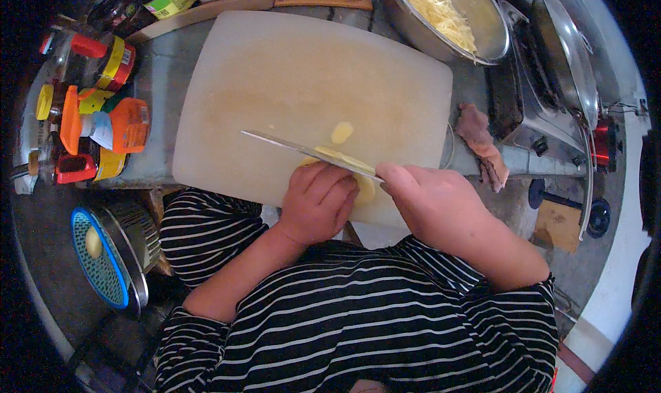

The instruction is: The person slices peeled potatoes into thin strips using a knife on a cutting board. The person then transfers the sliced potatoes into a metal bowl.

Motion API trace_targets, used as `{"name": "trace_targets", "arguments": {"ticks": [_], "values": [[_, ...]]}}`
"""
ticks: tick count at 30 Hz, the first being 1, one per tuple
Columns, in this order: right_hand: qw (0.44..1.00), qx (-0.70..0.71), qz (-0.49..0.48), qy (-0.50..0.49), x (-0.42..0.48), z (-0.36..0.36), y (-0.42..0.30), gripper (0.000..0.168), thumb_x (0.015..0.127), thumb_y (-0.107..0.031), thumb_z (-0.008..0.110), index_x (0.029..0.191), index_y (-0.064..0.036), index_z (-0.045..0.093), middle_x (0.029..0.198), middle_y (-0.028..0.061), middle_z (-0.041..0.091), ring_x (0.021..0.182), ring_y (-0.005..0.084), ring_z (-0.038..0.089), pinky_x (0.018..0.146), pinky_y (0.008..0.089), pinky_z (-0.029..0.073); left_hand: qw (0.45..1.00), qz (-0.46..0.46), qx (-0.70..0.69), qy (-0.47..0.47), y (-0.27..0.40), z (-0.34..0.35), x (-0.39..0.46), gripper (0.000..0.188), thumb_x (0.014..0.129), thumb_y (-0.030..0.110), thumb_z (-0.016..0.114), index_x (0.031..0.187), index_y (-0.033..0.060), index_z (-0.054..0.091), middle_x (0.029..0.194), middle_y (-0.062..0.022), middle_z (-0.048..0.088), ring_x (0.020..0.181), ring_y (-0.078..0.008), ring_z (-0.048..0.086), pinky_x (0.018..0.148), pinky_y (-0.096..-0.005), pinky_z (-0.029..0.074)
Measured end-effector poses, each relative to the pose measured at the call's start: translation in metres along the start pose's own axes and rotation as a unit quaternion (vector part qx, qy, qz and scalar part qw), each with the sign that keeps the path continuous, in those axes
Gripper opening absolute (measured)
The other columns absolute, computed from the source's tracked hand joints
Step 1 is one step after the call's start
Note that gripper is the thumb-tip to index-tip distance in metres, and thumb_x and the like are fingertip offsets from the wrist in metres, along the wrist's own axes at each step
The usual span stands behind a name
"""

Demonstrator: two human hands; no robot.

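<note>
My right hand [434,199] grips a kitchen knife [297,146], its blade pointing left across the lower part of a white cutting board [310,67]. Under and beside the blade is a pale yellow potato-like vegetable [343,158], partly hidden by the blade and fingers. My left hand [323,199] presses on it with bent fingers, close to the blade. One loose slice [342,132] lies flat just beyond the knife. Another pale piece [365,189] shows between my two hands.
A steel bowl [485,21] of pale shreds stands back right, near a gas stove [547,129] bearing a pan [565,52]. A crumpled cloth [480,140] lies right of the board. Bottles and an orange container [131,125] crowd the left. A blue-rimmed basket [106,279] sits lower left.
</note>
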State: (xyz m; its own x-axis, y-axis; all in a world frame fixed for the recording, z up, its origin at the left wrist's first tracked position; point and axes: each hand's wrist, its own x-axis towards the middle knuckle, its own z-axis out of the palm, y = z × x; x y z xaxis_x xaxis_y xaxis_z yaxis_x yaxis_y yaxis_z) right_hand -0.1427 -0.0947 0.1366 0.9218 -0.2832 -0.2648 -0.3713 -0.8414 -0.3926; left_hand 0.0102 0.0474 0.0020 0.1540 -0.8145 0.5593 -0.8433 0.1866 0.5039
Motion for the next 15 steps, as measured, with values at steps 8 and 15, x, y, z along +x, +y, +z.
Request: {"name": "trace_targets", "arguments": {"ticks": [8,15], "values": [[0.999,0.02,-0.011,-0.028,0.034,0.021,0.005,0.017,0.091,-0.011,0.051,0.106,-0.005,0.046,0.086,0.0204,0.068,0.081,0.0418,0.068,0.064,0.0524,0.054,0.999,0.012,0.001,0.031,-0.001,0.002,0.001,0.024,0.079,0.015,0.074,0.101,0.0108,0.066,0.116,-0.0061,0.063,0.106,-0.0278,0.058,0.09,-0.0415,0.046],[0.999,0.001,0.002,-0.054,0.046,0.029,0.01,0.017,0.09,-0.01,0.053,0.105,-0.004,0.047,0.086,0.0203,0.068,0.082,0.0412,0.068,0.066,0.0509,0.055,1.0,0.007,-0.009,0.026,-0.001,0.002,0.0,0.022,0.08,0.014,0.073,0.1,0.011,0.066,0.114,-0.0059,0.064,0.104,-0.0277,0.058,0.088,-0.041,0.047]]}}
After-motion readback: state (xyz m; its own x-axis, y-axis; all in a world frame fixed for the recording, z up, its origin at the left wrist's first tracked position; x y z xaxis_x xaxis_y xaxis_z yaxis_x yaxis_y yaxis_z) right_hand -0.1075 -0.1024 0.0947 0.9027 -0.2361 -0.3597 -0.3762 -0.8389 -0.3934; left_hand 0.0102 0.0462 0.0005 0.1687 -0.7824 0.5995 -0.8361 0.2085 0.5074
